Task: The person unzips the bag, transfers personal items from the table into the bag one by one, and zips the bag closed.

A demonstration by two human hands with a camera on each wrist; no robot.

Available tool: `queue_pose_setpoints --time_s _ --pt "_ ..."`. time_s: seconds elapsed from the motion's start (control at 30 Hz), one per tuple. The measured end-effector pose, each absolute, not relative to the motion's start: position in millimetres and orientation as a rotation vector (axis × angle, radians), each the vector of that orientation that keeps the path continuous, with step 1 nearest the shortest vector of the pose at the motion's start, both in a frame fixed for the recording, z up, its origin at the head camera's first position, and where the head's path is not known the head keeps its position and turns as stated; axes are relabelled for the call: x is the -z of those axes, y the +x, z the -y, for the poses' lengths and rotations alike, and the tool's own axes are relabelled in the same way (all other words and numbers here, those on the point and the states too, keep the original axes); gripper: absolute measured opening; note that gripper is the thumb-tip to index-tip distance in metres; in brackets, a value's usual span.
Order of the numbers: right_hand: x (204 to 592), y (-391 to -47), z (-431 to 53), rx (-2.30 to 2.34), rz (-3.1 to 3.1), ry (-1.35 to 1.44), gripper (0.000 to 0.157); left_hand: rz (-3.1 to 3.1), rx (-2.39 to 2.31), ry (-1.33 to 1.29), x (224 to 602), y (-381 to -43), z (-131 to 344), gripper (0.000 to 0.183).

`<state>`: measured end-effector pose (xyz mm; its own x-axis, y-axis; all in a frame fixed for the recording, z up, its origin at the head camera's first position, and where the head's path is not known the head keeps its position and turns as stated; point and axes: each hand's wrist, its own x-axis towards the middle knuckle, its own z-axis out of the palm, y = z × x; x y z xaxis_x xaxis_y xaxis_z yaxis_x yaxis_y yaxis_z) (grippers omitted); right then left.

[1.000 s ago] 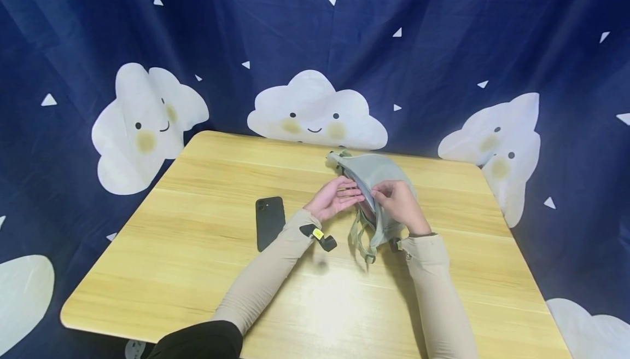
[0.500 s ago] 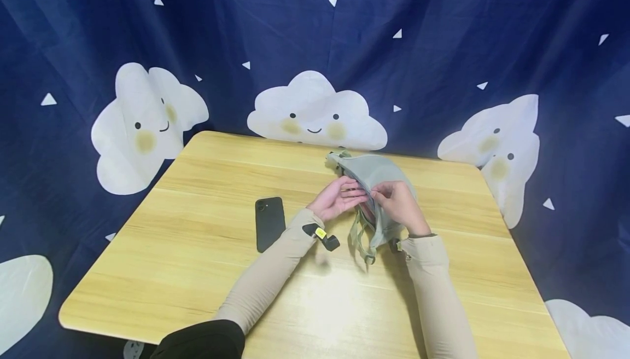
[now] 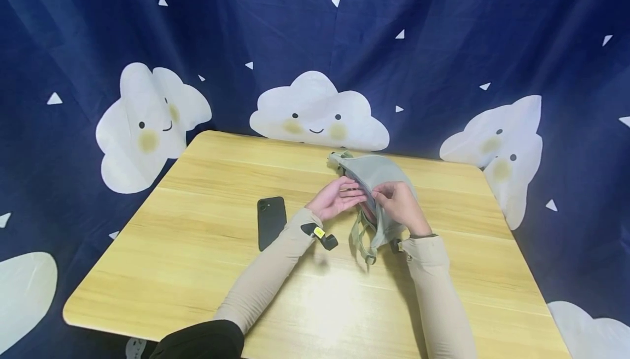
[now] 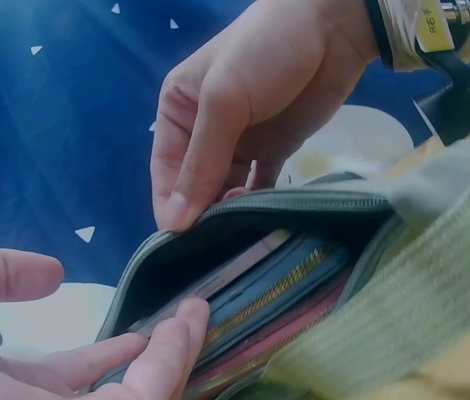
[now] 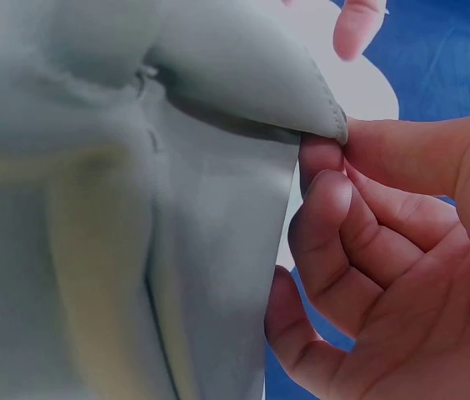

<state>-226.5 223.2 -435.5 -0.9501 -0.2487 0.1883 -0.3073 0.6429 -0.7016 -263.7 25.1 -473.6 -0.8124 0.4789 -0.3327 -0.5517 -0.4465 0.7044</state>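
A grey-green bag [image 3: 376, 166] with a strap lies on the table, its zip open toward my left. My right hand [image 3: 402, 208] pinches the zipped edge of the mouth between thumb and forefinger, holding it up. At the opening is my left hand [image 3: 336, 200], palm up and fingers loosely extended, the fingertips over the contents. Inside, the left wrist view shows a pale flat thing [image 4: 233, 273], a blue zipped pouch [image 4: 262, 287] and a pink zipped pouch [image 4: 289, 332], the last two with gold zips. The bag's bottom is hidden.
A black phone [image 3: 272, 223] lies back up on the wooden table [image 3: 197, 260], left of my left forearm. The bag's webbing strap [image 3: 365, 249] hangs toward the front. Behind the table's far edge stands a dark blue curtain [image 3: 295, 25] with cloud prints.
My left hand has shifted slightly right, its fingertips a little further into the bag's mouth. The right hand keeps its pinch on the edge. The phone has not moved.
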Motion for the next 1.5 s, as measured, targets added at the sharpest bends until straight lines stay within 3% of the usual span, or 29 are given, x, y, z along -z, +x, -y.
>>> queue_pose_setpoints --time_s 0.3,0.63,0.8,1.2,1.5 --pt "436 -226 -225 -1.218 2.791 0.439 0.015 -1.627 -2.043 0.058 474 -261 7 0.046" --pt "435 -225 -226 -1.226 2.806 0.440 0.017 -2.480 -1.375 0.417 455 -252 73 0.045" --pt "435 -225 -226 -1.217 2.800 0.442 0.017 -2.749 -1.138 0.367 451 -251 110 0.047" --pt "434 -224 -225 -1.198 2.815 0.465 0.016 -2.880 -0.650 0.272 467 -232 170 0.071" --pt "436 -225 -224 -1.189 2.825 0.465 0.017 -2.770 -0.411 0.244 474 -218 183 0.106"
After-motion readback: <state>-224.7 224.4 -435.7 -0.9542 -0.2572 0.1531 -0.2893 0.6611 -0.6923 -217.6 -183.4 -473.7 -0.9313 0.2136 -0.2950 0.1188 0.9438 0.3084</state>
